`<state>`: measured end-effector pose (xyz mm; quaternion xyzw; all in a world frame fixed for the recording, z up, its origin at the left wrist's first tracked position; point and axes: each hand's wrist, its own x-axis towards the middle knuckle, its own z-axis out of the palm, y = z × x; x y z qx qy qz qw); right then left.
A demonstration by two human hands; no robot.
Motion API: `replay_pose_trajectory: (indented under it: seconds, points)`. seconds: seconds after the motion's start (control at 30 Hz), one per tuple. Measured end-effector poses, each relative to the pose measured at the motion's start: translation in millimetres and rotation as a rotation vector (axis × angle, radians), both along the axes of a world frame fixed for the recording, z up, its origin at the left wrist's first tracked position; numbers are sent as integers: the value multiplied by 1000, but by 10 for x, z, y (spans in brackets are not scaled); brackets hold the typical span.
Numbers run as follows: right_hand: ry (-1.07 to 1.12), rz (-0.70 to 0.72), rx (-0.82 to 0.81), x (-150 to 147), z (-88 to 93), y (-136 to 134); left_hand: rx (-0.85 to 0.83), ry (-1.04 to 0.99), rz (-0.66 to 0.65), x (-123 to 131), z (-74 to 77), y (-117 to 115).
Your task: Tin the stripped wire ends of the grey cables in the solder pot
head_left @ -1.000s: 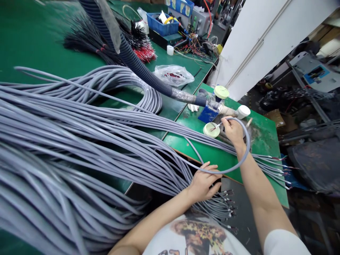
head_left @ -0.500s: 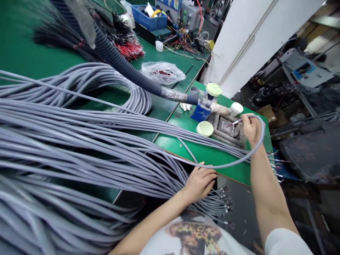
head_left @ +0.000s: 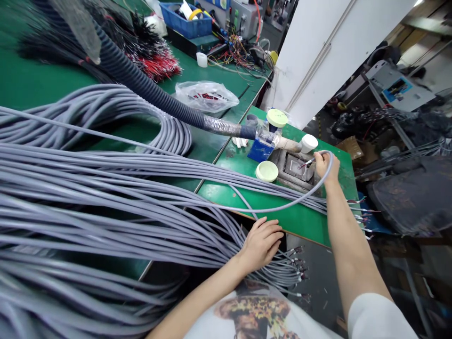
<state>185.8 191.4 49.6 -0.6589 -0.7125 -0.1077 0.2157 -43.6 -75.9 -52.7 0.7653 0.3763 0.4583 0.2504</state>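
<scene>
My right hand [head_left: 328, 167] pinches a grey cable [head_left: 315, 189] close to its stripped end. The thin wires at that end point down at the shiny surface in a square solder pot [head_left: 282, 165]; whether they touch it I cannot tell. From the hand, the cable loops back left over the green board. My left hand [head_left: 261, 242] rests at the board's front edge, fingers stretched out, holding nothing. Beneath and beside it runs a thick bundle of grey cables [head_left: 169, 230], with stripped ends [head_left: 298, 268] hanging below the edge.
A dark corrugated hose [head_left: 169, 101] reaches down to the pot beside a blue block [head_left: 260, 149]. Around it stand a pale green dish [head_left: 267, 172], a yellow-green lid [head_left: 277, 117] and a white cup [head_left: 309, 142]. Another cable coil [head_left: 176, 136] and a plastic bag [head_left: 208, 95] lie behind.
The view has shifted slightly, moving the scene left in the picture. The cable loop at my right hand looks smaller and has lifted away from my left hand's fingertips.
</scene>
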Motion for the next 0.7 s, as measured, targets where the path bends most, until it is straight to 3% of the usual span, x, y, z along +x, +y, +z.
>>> replay_pose_trajectory:
  seconds: [0.43,0.53,0.63,0.7]
  points:
    - [-48,2,-26,-158,-3,-11,-30,1,-10,9,8,15]
    - [-30,19,-4,-149,72,-78,-85,-24,-46,-30,76,26]
    - [45,110,96,-170,286,-389,-245,-106,-191,-190,313,23]
    - [135,225,180,-226,461,-765,-448,-239,-439,-329,515,4]
